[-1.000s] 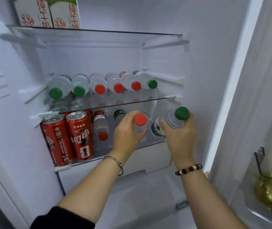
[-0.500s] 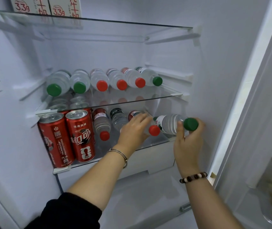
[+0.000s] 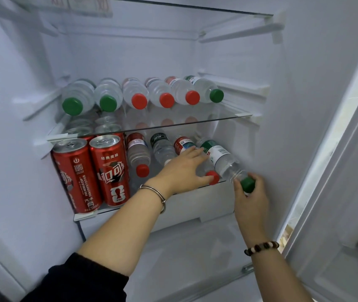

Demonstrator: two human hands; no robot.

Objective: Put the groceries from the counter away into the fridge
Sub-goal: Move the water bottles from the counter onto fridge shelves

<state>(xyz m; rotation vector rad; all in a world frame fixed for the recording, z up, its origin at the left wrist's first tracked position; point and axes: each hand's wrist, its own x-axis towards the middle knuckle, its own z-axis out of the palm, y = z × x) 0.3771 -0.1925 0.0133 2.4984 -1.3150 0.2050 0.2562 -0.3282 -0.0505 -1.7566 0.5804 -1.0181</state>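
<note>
Lower shelf point(image 3: 86, 215), glass: four clear plastic bottles lie on their sides, caps toward me. My right hand point(image 3: 251, 203) has its fingers curled round the cap of the green-capped bottle point(image 3: 221, 156), which is ribbed, rightmost, and has its neck past the shelf edge. At its 9 o'clock my left hand point(image 3: 182, 171) rests with flat, stretched fingers on the red-capped bottle point(image 3: 183, 144). Further toward 9 o'clock, two glossy red metal cans point(image 3: 75, 171) stand upright in front. At 12 o'clock, on the glass upper shelf point(image 3: 228, 115), lie six bottles: three green caps, three red.
</note>
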